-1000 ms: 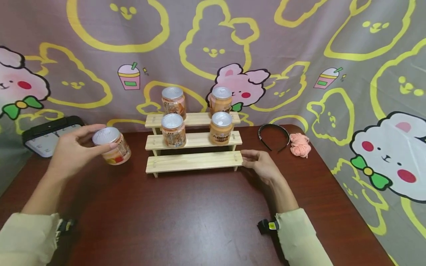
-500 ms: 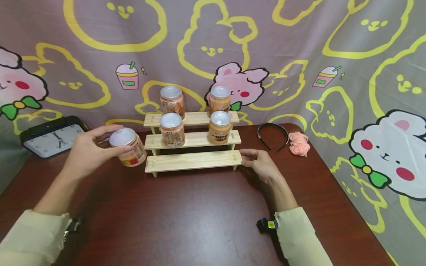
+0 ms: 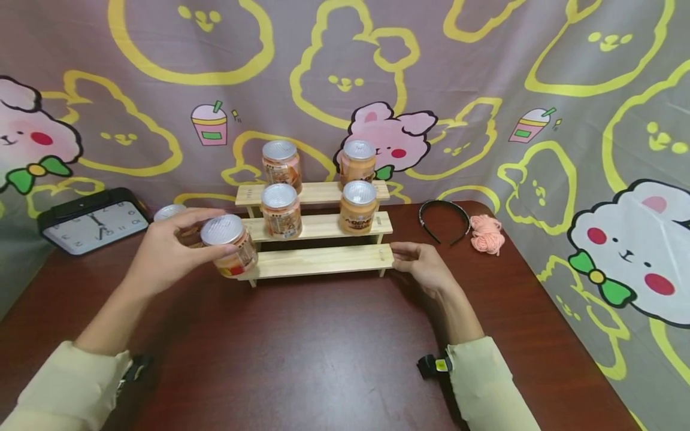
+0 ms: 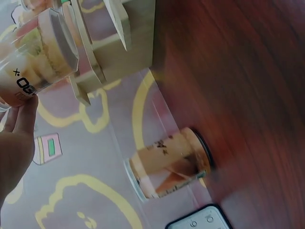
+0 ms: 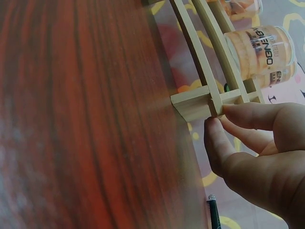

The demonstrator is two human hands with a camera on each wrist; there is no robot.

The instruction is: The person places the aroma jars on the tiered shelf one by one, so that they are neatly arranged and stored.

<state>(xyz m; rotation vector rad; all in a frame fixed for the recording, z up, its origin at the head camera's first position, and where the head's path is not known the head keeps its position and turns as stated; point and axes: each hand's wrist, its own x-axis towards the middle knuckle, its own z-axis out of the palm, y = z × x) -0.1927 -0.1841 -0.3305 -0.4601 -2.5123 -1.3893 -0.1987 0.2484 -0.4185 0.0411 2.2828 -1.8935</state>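
In the head view my left hand [image 3: 164, 254] grips a canned-fruit jar [image 3: 237, 254] with a silver lid between thumb and fingers. The jar hangs in the air by the left end of the lowest tier [image 3: 318, 261] of a three-tier wooden display rack. My right hand [image 3: 426, 270] pinches the right end of that tier; the right wrist view shows thumb and fingers at the wooden edge [image 5: 216, 106]. Two similar jars stand on the middle tier, a left one [image 3: 281, 212] and a right one [image 3: 358, 209]. Two more, left [image 3: 281, 167] and right [image 3: 358, 163], stand on the top tier.
Behind my left hand another jar [image 4: 169, 164] stands on the table, mostly hidden in the head view. A clock [image 3: 96, 222] is at the far left. Right of the rack lie a black headband [image 3: 465, 218] and pink yarn [image 3: 487, 234]. A patterned cloth [image 3: 345, 54] hangs behind.
My left hand has carried its jar rightward and slightly nearer, up to the rack's left end. The clock and the jar behind the hand have come into view. My right hand stays put.
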